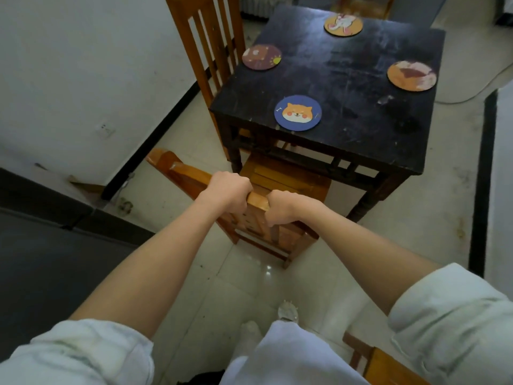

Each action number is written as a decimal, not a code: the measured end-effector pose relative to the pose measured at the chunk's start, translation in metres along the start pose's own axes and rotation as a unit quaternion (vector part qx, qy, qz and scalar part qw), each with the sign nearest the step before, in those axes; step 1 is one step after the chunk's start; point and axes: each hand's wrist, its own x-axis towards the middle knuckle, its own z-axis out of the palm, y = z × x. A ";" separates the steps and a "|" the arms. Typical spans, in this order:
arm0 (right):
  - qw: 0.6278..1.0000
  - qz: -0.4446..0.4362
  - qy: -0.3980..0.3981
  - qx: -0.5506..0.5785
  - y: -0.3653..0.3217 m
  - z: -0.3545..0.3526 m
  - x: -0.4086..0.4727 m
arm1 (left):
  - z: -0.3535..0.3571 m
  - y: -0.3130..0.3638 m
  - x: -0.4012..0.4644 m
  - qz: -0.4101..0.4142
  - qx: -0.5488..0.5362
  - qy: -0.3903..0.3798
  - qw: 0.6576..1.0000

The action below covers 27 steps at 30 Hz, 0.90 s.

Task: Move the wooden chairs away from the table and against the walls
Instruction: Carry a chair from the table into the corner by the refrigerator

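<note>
Two bare hands at mid-frame, both clamped on the top rail of an orange-brown wooden chair (280,176) with a slatted back. Left hand (227,190) curled over the rail from above, knuckles up, fingers wrapped out of sight on the far side. Right hand (280,208) just beside it, likewise curled round the same rail, thumb hanging down the near face. Hands close together but apart, a short stretch of bare rail between them. Forearms bare, pale sleeves rolled up at the lower corners of the frame.

Chair seat partly tucked under the near edge of a small square black wooden table (347,87), occupying the upper centre and right; chair back tilted across the frame from middle left toward the centre. Second wooden chair with tall vertical slats (211,43) at the upper centre-left, standing against the table's left side, close to the white wall (69,65) with its black skirting. Piece of another wooden chair (388,362) at the lower right corner.

Four round coasters on the tabletop, well apart: a blue coaster with a cartoon dog face (298,113) near the front edge, a dark brown coaster (261,56) at the left, an orange coaster with a white animal (343,24) at the far edge, an orange-and-brown coaster (411,75) at the right. Pale glossy floor tiles (249,287) underneath.
</note>
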 end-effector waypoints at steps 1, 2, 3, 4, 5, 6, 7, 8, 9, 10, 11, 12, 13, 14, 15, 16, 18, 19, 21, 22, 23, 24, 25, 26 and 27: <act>1.000 -0.002 -0.001 0.005 0.001 0.002 0.000 | 0.002 0.000 -0.002 0.001 -0.001 0.003 1.000; 1.000 -0.003 -0.001 0.010 0.000 0.005 -0.001 | 0.004 -0.001 -0.005 0.004 -0.004 0.007 1.000; 1.000 -0.003 -0.002 0.014 -0.001 0.008 -0.003 | 0.006 -0.001 -0.008 0.008 -0.008 0.013 1.000; 1.000 -0.005 -0.004 0.015 -0.002 0.012 -0.005 | 0.009 -0.001 -0.013 0.011 -0.010 0.021 1.000; 1.000 -0.006 -0.007 0.013 -0.003 0.014 -0.007 | 0.011 -0.001 -0.016 0.013 -0.010 0.027 0.999; 1.000 -0.009 -0.008 0.011 -0.006 0.018 -0.009 | 0.014 -0.001 -0.022 0.013 -0.009 0.032 0.999; 1.000 -0.010 -0.010 0.010 -0.008 0.022 -0.013 | 0.016 -0.001 -0.028 0.014 -0.008 0.032 0.999; 1.000 -0.012 -0.013 0.009 -0.010 0.025 -0.017 | 0.017 -0.002 -0.032 0.017 -0.006 0.030 0.999; 1.000 -0.014 -0.017 0.005 -0.014 0.030 -0.022 | 0.020 -0.003 -0.039 0.021 -0.005 0.025 0.999; 1.000 -0.015 -0.021 0.001 -0.018 0.036 -0.027 | 0.022 -0.005 -0.046 0.027 -0.004 0.015 1.000; 1.000 -0.017 -0.024 -0.002 -0.022 0.043 -0.034 | 0.025 -0.008 -0.054 0.034 -0.004 0.003 0.999; 0.999 -0.022 -0.025 -0.003 -0.026 0.051 -0.040 | 0.028 -0.011 -0.061 0.043 -0.003 -0.012 0.999; 0.999 -0.030 -0.024 -0.004 -0.032 0.059 -0.046 | 0.031 -0.015 -0.070 0.051 -0.001 -0.026 0.998; 0.999 -0.040 -0.021 -0.005 -0.038 0.067 -0.051 | 0.034 -0.017 -0.077 0.058 0.003 -0.037 0.998; 0.999 -0.049 -0.020 -0.009 -0.042 0.074 -0.056 | 0.036 -0.018 -0.084 0.064 0.005 -0.046 0.997; 0.998 -0.057 -0.020 -0.015 -0.048 0.082 -0.061 | 0.040 -0.019 -0.093 0.070 0.007 -0.052 0.996; 0.998 -0.059 -0.018 -0.029 -0.055 0.093 -0.067 | 0.044 -0.019 -0.106 0.081 0.015 -0.059 0.995; 0.997 -0.058 -0.017 -0.039 -0.059 0.099 -0.069 | 0.047 -0.019 -0.113 0.085 0.015 -0.061 0.994; 0.996 -0.061 -0.019 -0.055 -0.065 0.111 -0.075 | 0.055 -0.021 -0.129 0.090 0.007 -0.065 0.994; 0.996 -0.062 -0.022 -0.056 -0.066 0.116 -0.077 | 0.058 -0.022 -0.134 0.094 0.003 -0.067 0.993; 0.996 -0.064 -0.026 -0.054 -0.067 0.120 -0.080 | 0.060 -0.023 -0.140 0.095 -0.003 -0.070 0.993; 0.996 -0.068 -0.031 -0.053 -0.070 0.125 -0.083 | 0.062 -0.024 -0.148 0.092 -0.013 -0.073 0.993; 0.996 -0.070 -0.033 -0.049 -0.071 0.129 -0.084 | 0.063 -0.025 -0.153 0.090 -0.023 -0.078 0.993; 0.995 -0.077 -0.038 -0.046 -0.074 0.133 -0.086 | 0.064 -0.027 -0.161 0.083 -0.035 -0.082 0.992; 0.995 -0.081 -0.042 -0.037 -0.076 0.136 -0.087 | 0.065 -0.027 -0.166 0.079 -0.044 -0.088 0.992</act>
